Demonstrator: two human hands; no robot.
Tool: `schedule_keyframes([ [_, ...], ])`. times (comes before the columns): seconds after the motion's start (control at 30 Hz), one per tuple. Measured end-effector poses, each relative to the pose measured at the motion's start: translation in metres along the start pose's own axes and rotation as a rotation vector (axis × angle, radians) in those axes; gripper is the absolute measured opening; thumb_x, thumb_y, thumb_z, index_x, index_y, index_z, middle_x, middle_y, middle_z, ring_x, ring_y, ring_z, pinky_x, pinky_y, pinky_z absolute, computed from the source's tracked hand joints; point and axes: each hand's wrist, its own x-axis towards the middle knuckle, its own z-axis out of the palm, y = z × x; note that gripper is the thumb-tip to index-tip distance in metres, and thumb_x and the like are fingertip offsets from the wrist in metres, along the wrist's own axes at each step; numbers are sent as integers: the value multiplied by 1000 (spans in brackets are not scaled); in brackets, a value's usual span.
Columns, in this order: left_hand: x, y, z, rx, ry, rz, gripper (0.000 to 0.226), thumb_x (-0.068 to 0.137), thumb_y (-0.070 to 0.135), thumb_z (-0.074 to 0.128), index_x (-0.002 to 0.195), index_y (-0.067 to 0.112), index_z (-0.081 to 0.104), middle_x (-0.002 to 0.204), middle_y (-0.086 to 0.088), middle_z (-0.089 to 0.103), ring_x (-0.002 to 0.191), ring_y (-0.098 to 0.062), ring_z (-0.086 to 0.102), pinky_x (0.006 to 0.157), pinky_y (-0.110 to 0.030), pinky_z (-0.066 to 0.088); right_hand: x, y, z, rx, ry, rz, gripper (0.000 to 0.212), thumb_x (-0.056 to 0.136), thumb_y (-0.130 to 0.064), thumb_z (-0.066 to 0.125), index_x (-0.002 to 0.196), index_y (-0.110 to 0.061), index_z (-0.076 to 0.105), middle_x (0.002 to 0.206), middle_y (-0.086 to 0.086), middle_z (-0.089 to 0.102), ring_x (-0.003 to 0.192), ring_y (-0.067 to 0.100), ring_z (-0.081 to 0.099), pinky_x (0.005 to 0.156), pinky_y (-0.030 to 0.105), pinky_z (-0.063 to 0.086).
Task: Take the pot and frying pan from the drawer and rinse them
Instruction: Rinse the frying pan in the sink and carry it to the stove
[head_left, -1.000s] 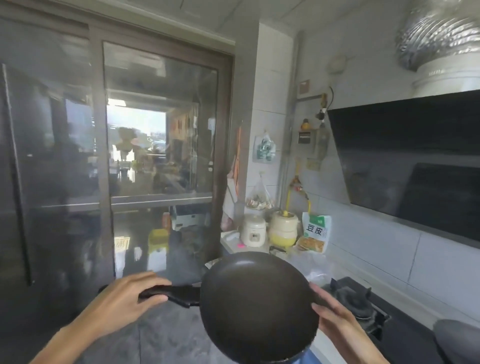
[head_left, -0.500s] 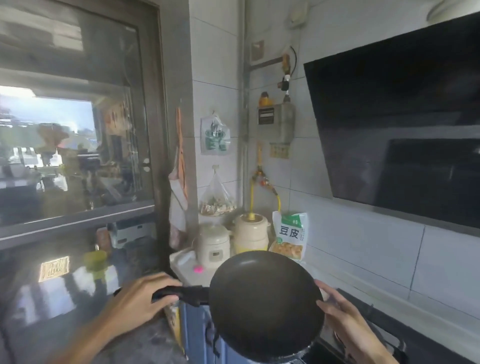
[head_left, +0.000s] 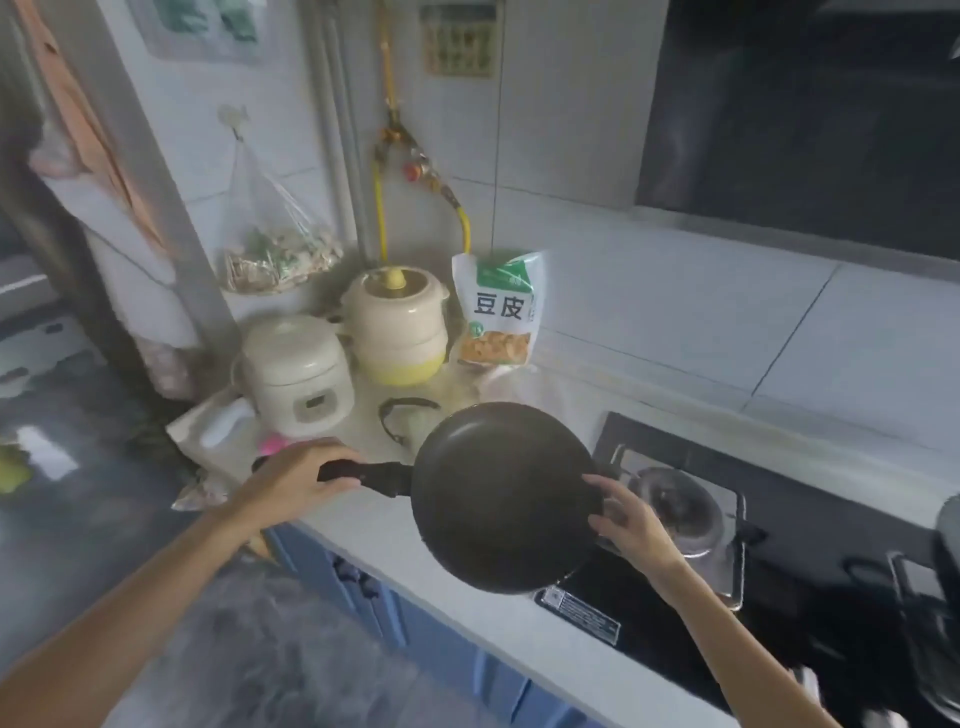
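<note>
I hold a dark, round frying pan (head_left: 501, 493) level above the front of the counter, its inside facing up. My left hand (head_left: 291, 480) is closed around its black handle, which points left. My right hand (head_left: 631, 519) cups the pan's right rim from the side, fingers curled on the edge. The pan hangs over the counter edge and the left corner of the black gas stove (head_left: 779, 525). No pot shows clearly; a dark rounded shape (head_left: 948, 525) is cut off at the right edge.
A white rice cooker (head_left: 293, 371), a cream and yellow cooker (head_left: 397, 325) and a green food bag (head_left: 501, 306) stand at the counter's back left. Behind the pan lies a glass lid (head_left: 410, 415). Blue cabinet fronts (head_left: 395, 618) run below the pale countertop (head_left: 395, 535). A black range hood (head_left: 800, 109) hangs above.
The view has swung down and right from the glass door to the counter and stove. Both hands keep the same hold, and the pan has come over the counter.
</note>
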Motion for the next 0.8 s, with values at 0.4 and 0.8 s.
schedule_keyframes([
  [0.4, 75, -83, 83, -56, -312, 48, 24, 82, 25, 72, 106, 23, 69, 102, 8, 67, 93, -13, 63, 79, -25, 45, 18, 77, 89, -75, 181, 431, 55, 83, 8, 55, 129, -22, 55, 102, -1, 67, 95, 20, 67, 89, 38, 56],
  [0.8, 102, -130, 109, -91, -388, 172, 22, 81, 31, 72, 102, 38, 67, 96, 32, 57, 85, -3, 60, 70, -11, 41, 19, 65, 122, -183, 292, 612, 51, 87, 2, 48, 130, -26, 53, 97, 0, 60, 86, 17, 57, 64, 1, 41],
])
